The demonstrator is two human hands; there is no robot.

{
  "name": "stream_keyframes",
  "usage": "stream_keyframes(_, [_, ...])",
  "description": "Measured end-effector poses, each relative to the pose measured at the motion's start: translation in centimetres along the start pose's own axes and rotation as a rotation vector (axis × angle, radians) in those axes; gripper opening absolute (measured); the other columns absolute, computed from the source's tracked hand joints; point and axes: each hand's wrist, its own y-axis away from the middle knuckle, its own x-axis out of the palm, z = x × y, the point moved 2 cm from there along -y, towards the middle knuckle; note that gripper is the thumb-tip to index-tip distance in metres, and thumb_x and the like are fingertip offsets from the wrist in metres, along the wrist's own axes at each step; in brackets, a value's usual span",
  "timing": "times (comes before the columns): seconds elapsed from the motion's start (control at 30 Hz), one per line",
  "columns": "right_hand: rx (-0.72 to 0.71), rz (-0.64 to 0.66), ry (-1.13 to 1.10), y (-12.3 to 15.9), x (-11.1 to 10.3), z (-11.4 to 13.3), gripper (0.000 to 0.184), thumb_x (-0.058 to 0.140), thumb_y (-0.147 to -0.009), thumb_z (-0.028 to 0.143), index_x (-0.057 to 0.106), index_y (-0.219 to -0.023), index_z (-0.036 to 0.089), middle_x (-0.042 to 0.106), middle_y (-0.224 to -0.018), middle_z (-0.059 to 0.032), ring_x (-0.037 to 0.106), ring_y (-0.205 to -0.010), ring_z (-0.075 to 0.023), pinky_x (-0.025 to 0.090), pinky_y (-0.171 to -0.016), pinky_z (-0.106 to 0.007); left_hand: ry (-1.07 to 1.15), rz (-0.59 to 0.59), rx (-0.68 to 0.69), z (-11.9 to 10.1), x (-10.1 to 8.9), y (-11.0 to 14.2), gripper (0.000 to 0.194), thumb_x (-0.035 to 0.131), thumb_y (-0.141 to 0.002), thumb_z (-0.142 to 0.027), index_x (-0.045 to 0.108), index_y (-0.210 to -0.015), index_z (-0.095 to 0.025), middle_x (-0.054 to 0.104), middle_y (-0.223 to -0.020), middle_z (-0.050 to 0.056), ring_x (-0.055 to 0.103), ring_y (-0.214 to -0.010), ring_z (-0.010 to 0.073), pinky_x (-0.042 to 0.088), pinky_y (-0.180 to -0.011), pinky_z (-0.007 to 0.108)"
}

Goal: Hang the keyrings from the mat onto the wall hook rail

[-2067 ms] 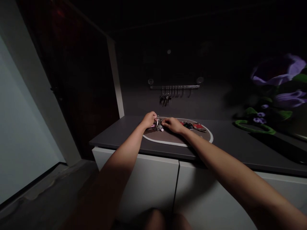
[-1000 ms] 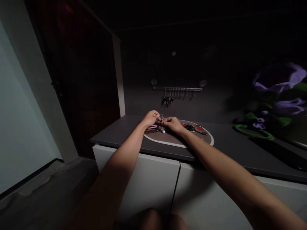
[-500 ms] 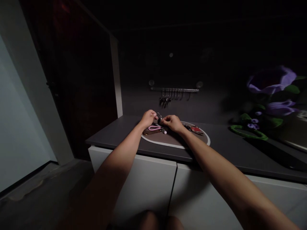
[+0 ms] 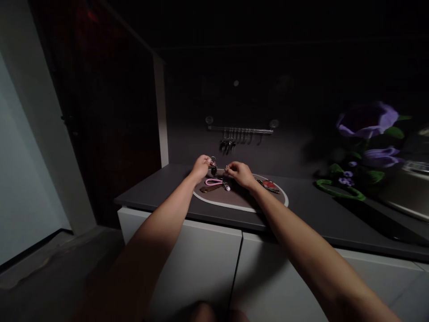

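Pinched in my left hand [image 4: 201,168] is a bunch of keys [image 4: 213,169] on a metal ring, hanging above the left part of an oval mat [image 4: 234,206]. My right hand [image 4: 240,172] is closed in a pinch over the mat, apart from the bunch; a small shiny bit shows at its fingertips, too small to name. Below the hands lie a pink strap loop [image 4: 213,182] with a white bead charm [image 4: 228,188] and a brown strap-like piece [image 4: 209,189]. A red tag [image 4: 269,184] with dark items lies right of my right wrist.
On the wall hangs a rail with hooks [image 4: 240,130], several keys [image 4: 227,146] on its left end. Purple artificial flowers [image 4: 368,120] with a green base stand at the right. The grey countertop [image 4: 144,192] tops white cabinets; a dark door [image 4: 110,112] is at the left.
My hands have drawn apart. The key bunch has gone left with my left hand, while my right hand has come off it. The view has shifted slightly.
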Motion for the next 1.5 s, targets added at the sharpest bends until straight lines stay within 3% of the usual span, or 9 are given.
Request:
stream_keyframes(0.2, [0.087,-0.058,-0.358,-0.7,0.2,-1.4,0.021,0.055,-0.068,0.036,0.053,-0.072,0.016,0.060,-0.064,-0.0003,0.053,-0.056,-0.0091,0.043,-0.058,-0.022,0.032,0.011,-0.076,0.0,0.0,0.1,0.009,0.044,-0.079,-0.017,0.049,-0.072,-0.016,0.058,-0.069,0.001,0.053,-0.064,0.0091,0.040,-0.064,0.022])
stream_keyframes(0.37, [0.183,-0.068,-0.593,-0.6,0.1,-1.1,0.025,0.061,-0.062,0.037,0.049,-0.070,0.017,0.057,-0.064,0.0006,0.053,-0.057,-0.0090,0.045,-0.054,-0.022,0.031,0.029,-0.104,0.1,0.0,0.1,0.008,0.045,-0.079,-0.020,0.050,-0.074,-0.016,0.058,-0.074,0.001,0.053,-0.067,0.0093,0.039,-0.062,0.022])
stream_keyframes(0.93, [0.248,-0.211,-0.925,-0.5,-0.8,-1.2,0.035,0.070,-0.053,0.040,0.049,-0.070,0.017,0.052,-0.065,0.0032,0.052,-0.062,-0.0086,0.051,-0.066,-0.029,0.137,0.106,-0.157,0.5,0.2,-0.1,0.008,0.049,-0.078,-0.024,0.051,-0.073,-0.017,0.055,-0.075,-0.001,0.051,-0.071,0.0093,0.038,-0.071,0.027])
stream_keyframes(1.23, [0.249,-0.280,-1.038,-0.6,-1.2,-1.4,0.033,0.071,-0.054,0.035,0.049,-0.072,0.018,0.050,-0.066,0.0045,0.051,-0.063,-0.0066,0.053,-0.069,-0.029,0.193,0.156,-0.137,0.4,0.3,0.1,0.008,0.052,-0.075,-0.022,0.051,-0.070,-0.016,0.053,-0.070,-0.001,0.050,-0.067,0.0082,0.038,-0.065,0.022])
stream_keyframes(1.5, [0.209,-0.309,-1.151,-0.7,-1.6,-1.4,0.028,0.069,-0.060,0.033,0.047,-0.072,0.021,0.052,-0.068,0.0048,0.055,-0.069,-0.0081,0.052,-0.077,-0.032,0.190,0.174,-0.096,0.7,0.3,-0.2,0.012,0.054,-0.073,-0.027,0.057,-0.076,-0.016,0.064,-0.089,0.004,0.055,-0.084,0.0122,0.037,-0.076,0.027])
